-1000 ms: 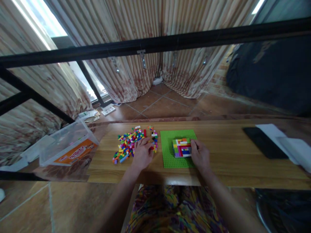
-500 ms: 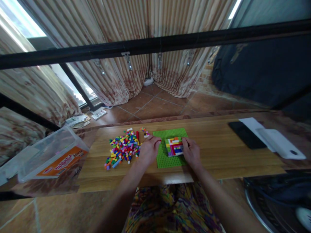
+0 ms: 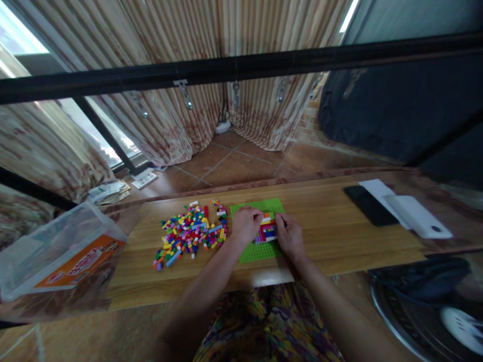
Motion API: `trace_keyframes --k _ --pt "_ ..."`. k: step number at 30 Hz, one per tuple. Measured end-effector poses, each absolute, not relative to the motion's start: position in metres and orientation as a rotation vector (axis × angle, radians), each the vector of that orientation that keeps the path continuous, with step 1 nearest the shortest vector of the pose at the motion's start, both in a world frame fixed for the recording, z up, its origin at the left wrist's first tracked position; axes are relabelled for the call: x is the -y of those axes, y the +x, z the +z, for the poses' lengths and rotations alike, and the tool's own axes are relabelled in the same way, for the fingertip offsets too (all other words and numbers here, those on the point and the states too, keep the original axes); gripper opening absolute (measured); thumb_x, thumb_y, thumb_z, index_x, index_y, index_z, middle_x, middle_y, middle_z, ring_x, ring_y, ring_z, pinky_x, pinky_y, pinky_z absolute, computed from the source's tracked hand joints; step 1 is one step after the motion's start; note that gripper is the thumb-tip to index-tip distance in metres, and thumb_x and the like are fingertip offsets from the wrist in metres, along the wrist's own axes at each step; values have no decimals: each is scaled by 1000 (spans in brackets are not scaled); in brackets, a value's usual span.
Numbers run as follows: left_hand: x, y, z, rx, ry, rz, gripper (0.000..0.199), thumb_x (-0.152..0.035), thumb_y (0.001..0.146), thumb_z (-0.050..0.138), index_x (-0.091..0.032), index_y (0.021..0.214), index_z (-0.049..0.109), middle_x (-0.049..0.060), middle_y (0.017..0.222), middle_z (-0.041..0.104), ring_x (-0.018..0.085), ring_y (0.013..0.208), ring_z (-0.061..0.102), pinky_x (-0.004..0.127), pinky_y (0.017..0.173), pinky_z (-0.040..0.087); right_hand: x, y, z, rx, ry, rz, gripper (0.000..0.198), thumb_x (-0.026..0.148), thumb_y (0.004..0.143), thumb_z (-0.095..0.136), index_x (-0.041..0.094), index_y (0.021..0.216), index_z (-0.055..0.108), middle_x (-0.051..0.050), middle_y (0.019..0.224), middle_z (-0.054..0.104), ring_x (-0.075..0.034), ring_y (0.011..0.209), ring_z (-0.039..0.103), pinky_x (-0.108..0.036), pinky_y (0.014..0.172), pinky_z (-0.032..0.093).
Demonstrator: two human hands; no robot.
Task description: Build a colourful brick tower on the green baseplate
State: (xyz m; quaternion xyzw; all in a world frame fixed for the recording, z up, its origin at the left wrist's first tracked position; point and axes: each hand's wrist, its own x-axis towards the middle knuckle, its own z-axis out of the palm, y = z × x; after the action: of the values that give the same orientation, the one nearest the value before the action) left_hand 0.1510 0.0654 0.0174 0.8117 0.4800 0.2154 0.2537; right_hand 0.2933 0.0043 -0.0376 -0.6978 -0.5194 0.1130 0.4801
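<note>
A small structure of colourful toy bricks [image 3: 269, 233] sits over a green studded baseplate [image 3: 260, 254] on the wooden board. My right hand [image 3: 290, 235] is closed at the structure's right edge, thumb and fingers gripping it there. Over its upper left part, my left hand [image 3: 246, 224] has its fingertips pinched together. Whatever the left fingers hold is too small or hidden to make out. Left of the baseplate lies a loose pile of toy bricks [image 3: 188, 232] in many colours.
A clear plastic box [image 3: 56, 241] with an orange label stands left of the wooden board [image 3: 324, 221]. Toward the board's right end lie a black flat object [image 3: 370, 205] and a white case-like object [image 3: 420, 217]. A dark metal bar [image 3: 211, 70] crosses beyond the board.
My left hand has moved right, from the pile's side of the baseplate onto the brick structure. The right hand stays at the structure's right edge. The whole view has shifted slightly.
</note>
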Motion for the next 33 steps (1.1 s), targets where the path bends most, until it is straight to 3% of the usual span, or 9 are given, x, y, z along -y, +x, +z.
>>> trace_keyframes --k 5,10,22,33 --pt "-65 150 21 -1305 2196 553 25 -20 88 54 -20 82 78 5 84 75 19 84 65 30 85 47 -4 293 -38 1263 -1694 274 38 41 93 41 17 86 70 -10 86 69 -22 85 60 -35 82 44" --pt "-65 151 21 -1306 2162 549 27 -18 89 51 -19 88 78 7 94 76 20 92 65 31 87 46 -3 293 -37 1275 -1694 272 37 40 94 41 17 85 69 -9 85 69 -22 83 59 -35 82 44" --pt "-81 158 12 -1400 1837 517 16 -20 78 63 -19 82 79 2 75 75 14 67 64 23 64 46 -3 294 -38 1270 -1719 279 37 40 93 41 16 86 70 -10 86 70 -22 85 60 -35 83 44" --pt "-85 160 3 -1431 1734 528 11 -22 73 69 -20 78 78 1 66 71 13 61 59 23 58 42 -4 293 -40 1264 -1733 266 38 40 93 40 17 84 69 -9 85 70 -22 83 59 -35 81 43"
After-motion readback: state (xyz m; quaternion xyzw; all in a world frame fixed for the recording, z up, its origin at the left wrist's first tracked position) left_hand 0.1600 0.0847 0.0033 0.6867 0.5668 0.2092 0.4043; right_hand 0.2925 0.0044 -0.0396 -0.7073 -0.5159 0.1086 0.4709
